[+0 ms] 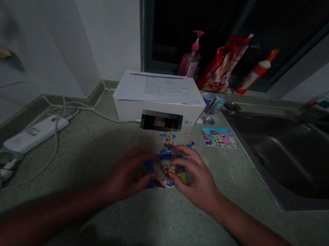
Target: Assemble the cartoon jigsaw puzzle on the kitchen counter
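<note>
Colourful jigsaw pieces [167, 156] lie in a small heap on the speckled green counter [141, 227], mostly blue and yellow. My left hand [129, 175] rests at the heap's left edge, fingers curled onto a blue piece. My right hand [198, 176] lies over the right side of the heap, fingers bent down and pressing on the pieces. What either hand actually grips is hidden by the fingers and the dim light.
A white box [158, 99] with a printed sheet on top stands behind the heap. A cartoon picture card [220, 137] lies to the right, beside a steel sink [296, 160]. Power strips [36, 134] and cables lie left. Bottles and a red bag [223, 66] stand on the sill.
</note>
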The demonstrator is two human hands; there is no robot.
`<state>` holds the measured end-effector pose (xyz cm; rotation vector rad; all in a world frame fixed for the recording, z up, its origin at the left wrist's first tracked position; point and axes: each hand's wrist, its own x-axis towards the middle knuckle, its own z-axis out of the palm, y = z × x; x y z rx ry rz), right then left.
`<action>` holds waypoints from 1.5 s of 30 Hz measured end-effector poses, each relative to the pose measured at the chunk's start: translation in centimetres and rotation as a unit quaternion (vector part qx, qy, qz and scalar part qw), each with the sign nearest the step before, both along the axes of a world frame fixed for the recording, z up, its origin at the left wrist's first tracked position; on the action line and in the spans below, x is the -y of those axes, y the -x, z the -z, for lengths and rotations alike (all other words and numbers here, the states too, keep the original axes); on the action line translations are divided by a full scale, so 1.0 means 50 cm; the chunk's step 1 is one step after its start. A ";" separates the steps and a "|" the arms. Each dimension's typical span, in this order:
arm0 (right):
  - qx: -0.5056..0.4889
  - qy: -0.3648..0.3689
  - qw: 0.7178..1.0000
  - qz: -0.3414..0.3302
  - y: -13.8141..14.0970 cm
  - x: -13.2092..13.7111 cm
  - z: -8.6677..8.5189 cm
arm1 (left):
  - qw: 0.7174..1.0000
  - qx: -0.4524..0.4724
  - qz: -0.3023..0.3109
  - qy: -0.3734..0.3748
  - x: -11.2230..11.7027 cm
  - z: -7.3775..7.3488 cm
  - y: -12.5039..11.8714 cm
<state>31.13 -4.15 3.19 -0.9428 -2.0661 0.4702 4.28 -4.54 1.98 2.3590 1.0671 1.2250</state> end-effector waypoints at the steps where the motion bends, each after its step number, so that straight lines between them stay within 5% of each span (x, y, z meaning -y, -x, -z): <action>1: 0.010 0.003 1.000 0.001 -0.011 -0.008 -0.001 | 1.000 -0.011 -0.011 0.010 -0.010 0.003 0.009; 12: 0.070 0.058 0.996 -0.010 -0.097 -0.049 0.032 | 0.975 -0.003 -0.162 0.150 -0.116 0.033 0.077; 45: 0.145 0.051 0.988 -0.025 -0.095 -0.038 0.047 | 0.974 -0.012 -0.153 0.166 -0.111 0.038 0.075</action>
